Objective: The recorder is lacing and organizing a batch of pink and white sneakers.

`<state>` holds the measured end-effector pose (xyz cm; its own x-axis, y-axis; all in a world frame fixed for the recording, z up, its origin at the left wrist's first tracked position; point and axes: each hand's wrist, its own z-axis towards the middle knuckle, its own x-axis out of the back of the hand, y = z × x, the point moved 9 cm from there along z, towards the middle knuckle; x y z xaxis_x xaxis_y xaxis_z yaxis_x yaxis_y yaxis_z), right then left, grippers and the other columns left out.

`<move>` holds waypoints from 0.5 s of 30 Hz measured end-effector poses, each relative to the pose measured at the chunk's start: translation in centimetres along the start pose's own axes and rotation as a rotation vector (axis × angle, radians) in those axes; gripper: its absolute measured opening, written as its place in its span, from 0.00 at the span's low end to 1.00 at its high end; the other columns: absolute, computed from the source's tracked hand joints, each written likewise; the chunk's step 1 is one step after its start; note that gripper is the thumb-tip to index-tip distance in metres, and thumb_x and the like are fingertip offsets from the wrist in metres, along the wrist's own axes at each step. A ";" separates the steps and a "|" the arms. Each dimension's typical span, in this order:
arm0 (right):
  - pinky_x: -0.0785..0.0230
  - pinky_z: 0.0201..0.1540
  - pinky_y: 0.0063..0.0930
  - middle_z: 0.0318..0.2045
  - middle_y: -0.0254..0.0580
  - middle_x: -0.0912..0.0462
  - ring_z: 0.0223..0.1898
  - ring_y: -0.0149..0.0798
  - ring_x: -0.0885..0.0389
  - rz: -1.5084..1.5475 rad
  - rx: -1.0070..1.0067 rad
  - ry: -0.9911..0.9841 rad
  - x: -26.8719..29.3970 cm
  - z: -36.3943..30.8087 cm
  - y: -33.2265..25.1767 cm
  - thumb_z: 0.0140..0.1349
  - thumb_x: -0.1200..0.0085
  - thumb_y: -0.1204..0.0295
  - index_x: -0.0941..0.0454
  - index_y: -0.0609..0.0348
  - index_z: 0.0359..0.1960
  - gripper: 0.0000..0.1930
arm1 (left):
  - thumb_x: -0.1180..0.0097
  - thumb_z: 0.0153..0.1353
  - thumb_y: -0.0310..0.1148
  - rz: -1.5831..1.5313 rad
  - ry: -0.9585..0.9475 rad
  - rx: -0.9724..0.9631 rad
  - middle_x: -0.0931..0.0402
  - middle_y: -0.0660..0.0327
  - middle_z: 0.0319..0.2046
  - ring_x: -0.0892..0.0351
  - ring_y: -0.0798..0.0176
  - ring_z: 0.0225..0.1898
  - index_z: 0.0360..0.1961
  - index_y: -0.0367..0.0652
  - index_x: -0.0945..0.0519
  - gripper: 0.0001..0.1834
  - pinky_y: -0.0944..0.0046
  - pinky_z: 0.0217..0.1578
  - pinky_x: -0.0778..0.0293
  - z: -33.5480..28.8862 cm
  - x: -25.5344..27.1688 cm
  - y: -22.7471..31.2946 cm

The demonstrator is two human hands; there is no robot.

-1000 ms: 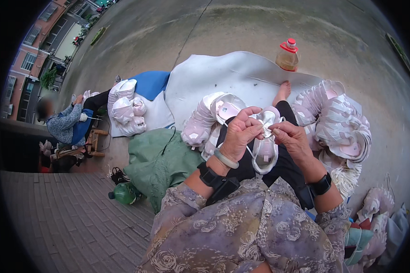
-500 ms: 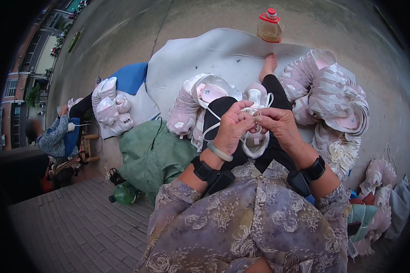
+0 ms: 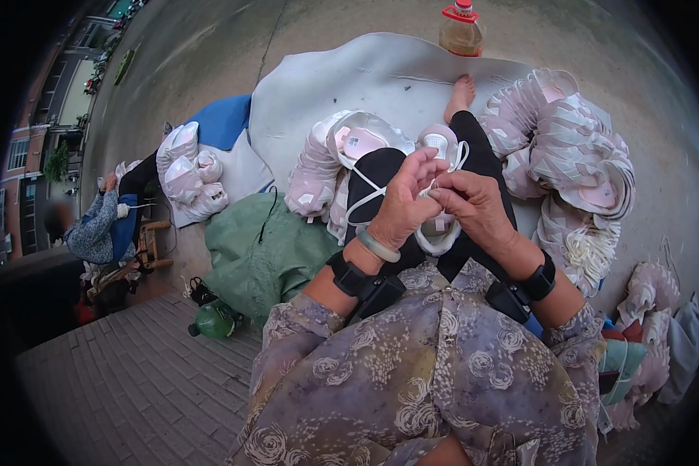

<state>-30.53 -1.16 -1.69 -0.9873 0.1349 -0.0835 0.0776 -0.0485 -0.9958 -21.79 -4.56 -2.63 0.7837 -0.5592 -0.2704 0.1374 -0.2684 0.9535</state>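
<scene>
A pale pink and white shoe upper [image 3: 439,244] rests between my legs, its tongue pointing away from me and its middle covered by my hands. My left hand [image 3: 405,194] and my right hand [image 3: 475,206] meet above it, thumbs and forefingers pinched close together. Between the fingertips is a bit of white shoelace [image 3: 380,189], mostly hidden by the fingers. One length of that lace loops out left over my dark trouser leg, and another loop stands up to the right of the tongue.
Stacked shoe uppers [image 3: 579,151] lie to the right, with more [image 3: 314,175] on the left. A bundle of white laces [image 3: 590,252] hangs on the right pile. Green sheeting [image 3: 268,248] and a green bottle [image 3: 213,321] lie left. A red-capped bottle [image 3: 461,35] stands ahead. Another person [image 3: 93,233] sits far left.
My left hand has shifted slightly up, its fingers pointing more away from me. My right hand stays at the shared pinch. The whole view has tilted a little.
</scene>
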 end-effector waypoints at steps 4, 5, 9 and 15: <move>0.38 0.23 0.13 0.21 0.33 0.27 0.21 0.20 0.31 -0.369 0.370 0.087 2.1 0.2 -6.5 0.54 0.48 0.75 0.27 0.62 0.29 0.04 | 0.50 0.51 0.26 -0.062 -0.156 0.093 0.31 0.63 0.30 0.31 0.74 0.28 0.50 0.38 0.39 0.24 0.75 0.32 0.33 -0.1 -3.0 0.3; 0.38 0.23 0.13 0.21 0.32 0.28 0.21 0.20 0.32 -0.329 0.286 0.180 3.9 0.6 -7.3 0.54 0.49 0.75 0.27 0.62 0.29 0.04 | 0.51 0.54 0.29 -0.094 -0.261 0.155 0.33 0.66 0.26 0.33 0.75 0.25 0.50 0.37 0.38 0.21 0.76 0.28 0.35 -0.5 -4.0 -0.2; 0.45 0.21 0.09 0.16 0.25 0.33 0.18 0.18 0.38 -0.185 0.223 0.583 14.5 0.7 -8.8 0.59 0.52 0.71 0.29 0.60 0.28 0.06 | 0.56 0.61 0.38 -0.068 -0.503 0.255 0.40 0.71 0.17 0.41 0.79 0.18 0.43 0.37 0.33 0.15 0.78 0.20 0.41 -2.2 -5.4 -2.1; 0.45 0.19 0.12 0.14 0.25 0.34 0.17 0.19 0.39 -0.555 0.190 0.838 29.8 -2.6 -4.1 0.58 0.51 0.67 0.29 0.58 0.23 0.09 | 0.58 0.61 0.39 0.164 -0.674 0.221 0.39 0.69 0.16 0.40 0.76 0.18 0.31 0.37 0.29 0.14 0.75 0.20 0.40 -3.4 -5.4 -4.0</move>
<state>-59.92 5.63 -0.21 -0.4578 0.8311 0.3156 -0.4564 0.0849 -0.8857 -24.54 2.17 -4.53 0.2308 -0.9483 -0.2178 -0.1311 -0.2521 0.9588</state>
